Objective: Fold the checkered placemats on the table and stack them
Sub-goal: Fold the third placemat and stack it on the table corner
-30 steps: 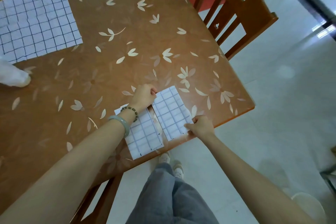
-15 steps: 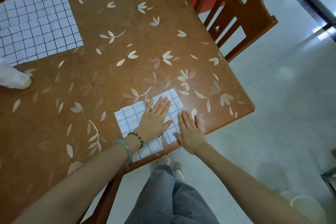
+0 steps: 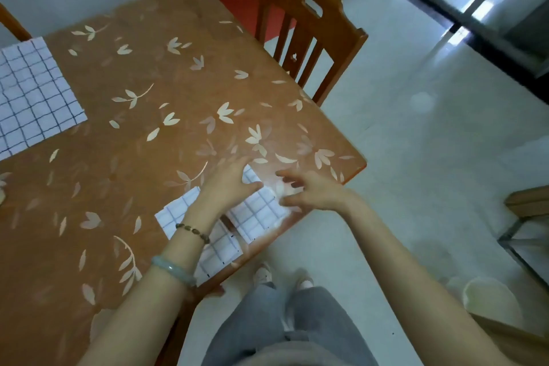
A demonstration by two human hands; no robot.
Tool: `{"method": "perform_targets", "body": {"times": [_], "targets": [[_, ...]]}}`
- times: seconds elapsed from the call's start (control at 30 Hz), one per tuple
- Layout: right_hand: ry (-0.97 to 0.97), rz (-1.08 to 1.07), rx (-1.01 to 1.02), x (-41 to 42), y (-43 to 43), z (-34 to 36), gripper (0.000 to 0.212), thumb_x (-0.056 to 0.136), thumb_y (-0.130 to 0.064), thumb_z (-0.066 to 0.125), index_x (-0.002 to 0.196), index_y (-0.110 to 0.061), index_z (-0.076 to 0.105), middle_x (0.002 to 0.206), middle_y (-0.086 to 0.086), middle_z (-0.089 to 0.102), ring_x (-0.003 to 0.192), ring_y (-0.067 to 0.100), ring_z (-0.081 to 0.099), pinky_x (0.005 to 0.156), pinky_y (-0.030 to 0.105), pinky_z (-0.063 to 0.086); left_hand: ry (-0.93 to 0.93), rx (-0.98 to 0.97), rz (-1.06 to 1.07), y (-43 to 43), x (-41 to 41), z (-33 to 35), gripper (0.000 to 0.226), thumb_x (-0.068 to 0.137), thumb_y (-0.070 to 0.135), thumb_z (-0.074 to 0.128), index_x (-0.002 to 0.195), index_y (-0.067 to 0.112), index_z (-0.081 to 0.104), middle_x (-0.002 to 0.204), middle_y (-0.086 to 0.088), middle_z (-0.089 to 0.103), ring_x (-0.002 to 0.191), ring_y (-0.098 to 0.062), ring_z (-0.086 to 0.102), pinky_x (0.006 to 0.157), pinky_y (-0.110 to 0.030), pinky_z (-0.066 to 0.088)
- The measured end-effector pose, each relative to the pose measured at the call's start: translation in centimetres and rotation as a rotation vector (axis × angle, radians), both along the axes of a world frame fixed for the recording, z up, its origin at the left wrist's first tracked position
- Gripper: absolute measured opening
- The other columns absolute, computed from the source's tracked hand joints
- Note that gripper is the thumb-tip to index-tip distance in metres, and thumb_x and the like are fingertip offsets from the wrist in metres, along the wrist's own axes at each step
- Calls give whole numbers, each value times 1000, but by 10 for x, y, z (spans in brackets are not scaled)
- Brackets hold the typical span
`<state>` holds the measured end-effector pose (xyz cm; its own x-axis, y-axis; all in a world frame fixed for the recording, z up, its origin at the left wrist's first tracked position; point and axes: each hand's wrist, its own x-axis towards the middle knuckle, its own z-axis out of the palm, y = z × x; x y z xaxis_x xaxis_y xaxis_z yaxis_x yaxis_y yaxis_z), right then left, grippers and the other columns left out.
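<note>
Folded placemat point(image 3: 258, 214) lies lower centre near the table point(image 3: 178, 68) edge under the flat left hand point(image 3: 228, 187), right hand point(image 3: 312, 192) spread at its right edge; creases want firm outward pressing, edges aligned, before fetching the upper-left placemat point(image 3: 32, 92).

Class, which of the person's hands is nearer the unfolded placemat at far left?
Left. The left hand rests on the folded placemat, right of the unfolded placemat; the right hand is further right again.
</note>
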<state>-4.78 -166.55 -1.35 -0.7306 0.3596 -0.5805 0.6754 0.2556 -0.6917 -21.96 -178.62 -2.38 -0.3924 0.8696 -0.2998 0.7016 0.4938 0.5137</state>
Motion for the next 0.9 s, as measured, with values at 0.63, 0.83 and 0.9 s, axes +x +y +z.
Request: {"method": "perform_targets", "body": {"times": [0.63,0.83,0.9], "targets": [[660,-765,-41,255,194,93,94,62,-12,76,136,-44,27,142,-6,39,125,4,47,103,30,44,-740,546,-99,232,219,76,107,58,31,83,142,47,17,147,7,36,125,-6,50,98,-25,46],[626,-662,-53,311,291,97,94,74,4,73,140,-39,23,142,-5,37,129,9,44,107,37,40,-729,628,23,314,280,72,101,58,37,83,137,56,22,143,12,39,128,-9,48,100,-31,46],[605,-632,-63,319,318,94,95,73,4,74,141,-40,24,141,-7,38,128,7,44,107,36,40,-729,640,78,334,292,71,99,57,39,83,133,61,24,142,14,40,128,-5,47,100,-29,46]]}}
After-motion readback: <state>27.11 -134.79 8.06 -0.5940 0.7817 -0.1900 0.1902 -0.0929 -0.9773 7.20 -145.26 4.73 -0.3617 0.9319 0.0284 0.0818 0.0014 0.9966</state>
